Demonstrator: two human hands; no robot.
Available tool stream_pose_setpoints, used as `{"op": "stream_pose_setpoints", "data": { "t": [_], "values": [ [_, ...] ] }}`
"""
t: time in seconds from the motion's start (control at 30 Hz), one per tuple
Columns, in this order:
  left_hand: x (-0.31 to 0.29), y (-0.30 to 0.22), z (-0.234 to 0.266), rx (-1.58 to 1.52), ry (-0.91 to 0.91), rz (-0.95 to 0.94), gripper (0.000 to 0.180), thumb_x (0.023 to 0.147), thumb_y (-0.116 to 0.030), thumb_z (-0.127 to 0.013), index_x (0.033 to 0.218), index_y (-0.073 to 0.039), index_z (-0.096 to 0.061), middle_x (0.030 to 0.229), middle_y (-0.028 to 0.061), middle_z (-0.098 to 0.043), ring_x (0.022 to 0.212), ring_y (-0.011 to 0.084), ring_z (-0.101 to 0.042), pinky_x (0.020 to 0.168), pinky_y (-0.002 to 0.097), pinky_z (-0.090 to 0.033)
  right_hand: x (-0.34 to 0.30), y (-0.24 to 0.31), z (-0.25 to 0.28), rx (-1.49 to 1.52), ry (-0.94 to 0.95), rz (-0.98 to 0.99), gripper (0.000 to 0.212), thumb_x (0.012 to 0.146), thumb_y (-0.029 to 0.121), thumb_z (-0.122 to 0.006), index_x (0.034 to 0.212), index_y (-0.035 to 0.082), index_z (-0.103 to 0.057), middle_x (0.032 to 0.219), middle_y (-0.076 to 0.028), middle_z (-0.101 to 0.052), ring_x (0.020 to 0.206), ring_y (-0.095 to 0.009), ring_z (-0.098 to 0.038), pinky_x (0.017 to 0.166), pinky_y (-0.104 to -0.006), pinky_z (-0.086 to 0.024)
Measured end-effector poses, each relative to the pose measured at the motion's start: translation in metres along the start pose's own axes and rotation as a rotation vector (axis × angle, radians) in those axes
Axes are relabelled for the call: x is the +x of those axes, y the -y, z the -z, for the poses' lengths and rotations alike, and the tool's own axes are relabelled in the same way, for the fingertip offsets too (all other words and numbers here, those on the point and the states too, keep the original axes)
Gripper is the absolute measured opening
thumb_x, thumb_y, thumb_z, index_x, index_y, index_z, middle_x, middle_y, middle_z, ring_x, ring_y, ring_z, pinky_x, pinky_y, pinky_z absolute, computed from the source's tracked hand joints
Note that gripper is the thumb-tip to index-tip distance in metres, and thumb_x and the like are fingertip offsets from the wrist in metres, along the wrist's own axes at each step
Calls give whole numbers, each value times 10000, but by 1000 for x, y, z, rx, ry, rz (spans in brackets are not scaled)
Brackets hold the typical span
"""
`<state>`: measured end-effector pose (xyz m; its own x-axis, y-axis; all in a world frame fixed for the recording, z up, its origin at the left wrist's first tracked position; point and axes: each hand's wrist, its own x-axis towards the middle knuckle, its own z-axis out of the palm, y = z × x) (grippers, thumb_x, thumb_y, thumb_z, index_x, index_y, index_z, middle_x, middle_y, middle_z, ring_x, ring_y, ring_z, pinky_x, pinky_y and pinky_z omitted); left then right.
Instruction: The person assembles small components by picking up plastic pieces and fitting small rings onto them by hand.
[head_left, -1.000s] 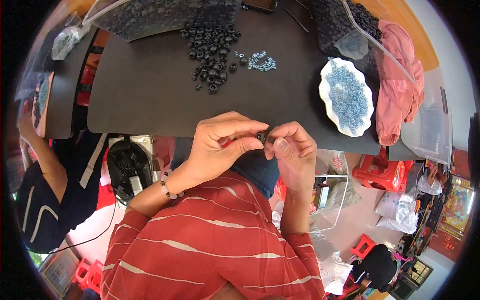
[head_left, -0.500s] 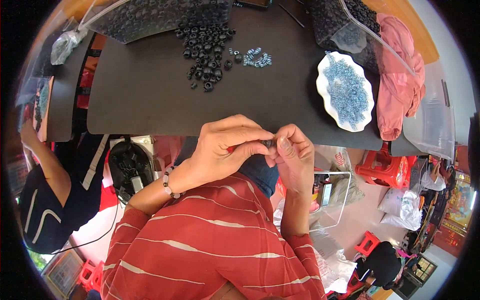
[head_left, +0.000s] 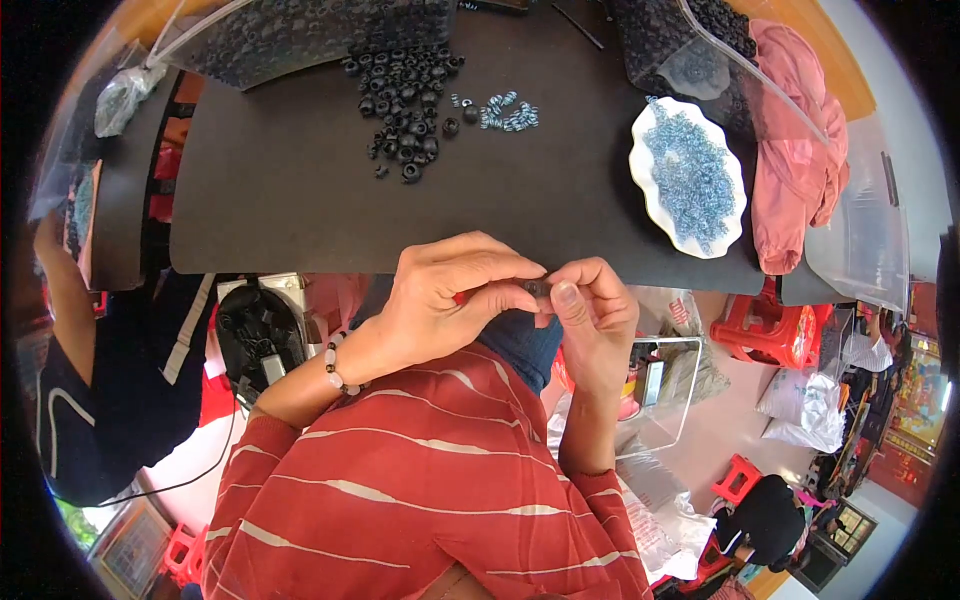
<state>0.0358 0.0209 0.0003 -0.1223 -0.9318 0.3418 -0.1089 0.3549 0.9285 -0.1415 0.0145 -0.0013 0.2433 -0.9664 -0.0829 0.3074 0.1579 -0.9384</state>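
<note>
Between the thumb and forefinger of my left hand (head_left: pixel 440 295) is a small dark round plastic piece (head_left: pixel 537 288), held just in front of the table's near edge. My right hand (head_left: pixel 595 310) meets it from the other side, thumb and fingers closed; whatever they pinch is hidden. Farther up the table lies a pile of black round plastic pieces (head_left: pixel 405 100), several showing holes. Beside that pile is a small group of metal coil springs (head_left: pixel 512 114). A white wavy-rimmed dish (head_left: pixel 640 165) on the right holds many more small springs (head_left: pixel 690 180).
Clear bins of black pieces stand at the far left (head_left: pixel 300 45) and far right (head_left: pixel 690 60) of the dark table (head_left: pixel 270 190). Pink cloth (head_left: pixel 790 150) hangs by the right bin. A thin dark rod (head_left: pixel 578 26) lies at the back. At left, a co-worker's arm (head_left: pixel 70 310) shows.
My right thumb has drawn back slightly from the dark piece, while my left hand keeps its pinch. At left, the co-worker's arm has shifted. The whole view has moved slightly.
</note>
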Motion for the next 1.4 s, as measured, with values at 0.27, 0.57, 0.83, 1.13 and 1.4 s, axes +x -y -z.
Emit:
{"op": "stream_pose_setpoints", "data": {
  "t": [0.27,0.57,0.83,1.13,1.4],
  "values": [
    [1,-4,0,3,50,-104,261,742,111,-658,981,6,-681,902,111,-641,743,195,-658,617,276,-544,-5,2,3,-3,50,41,117,897,89,-632,909,-10,-570,799,-61,-626,690,-86,-577,628,-213,-484],
    [1,-8,0,207,86,-275,302,693,141,-664,970,22,-672,904,126,-636,741,212,-650,583,269,-532,-9,2,5,2,74,18,118,907,100,-619,870,8,-554,758,-54,-610,648,-86,-556,586,-210,-475],
    [0,-8,-1,176,112,-224,292,718,157,-640,975,21,-670,926,120,-635,732,192,-653,583,261,-538,-10,6,3,-62,32,-18,137,913,123,-615,860,9,-558,731,-54,-613,621,-87,-552,573,-218,-474],
    [6,-9,0,36,87,-129,237,754,118,-645,967,19,-673,876,108,-631,732,195,-659,613,277,-542,-10,8,3,111,-16,-85,190,888,173,-654,869,-6,-595,752,-104,-658,639,-146,-615,595,-264,-511],
    [1,-2,0,-30,108,-161,310,735,167,-611,999,17,-675,924,113,-629,782,202,-675,676,273,-574,-8,4,9,178,74,-99,174,868,154,-675,854,6,-585,738,-89,-647,627,-144,-594,600,-265,-499]
  ]
}}
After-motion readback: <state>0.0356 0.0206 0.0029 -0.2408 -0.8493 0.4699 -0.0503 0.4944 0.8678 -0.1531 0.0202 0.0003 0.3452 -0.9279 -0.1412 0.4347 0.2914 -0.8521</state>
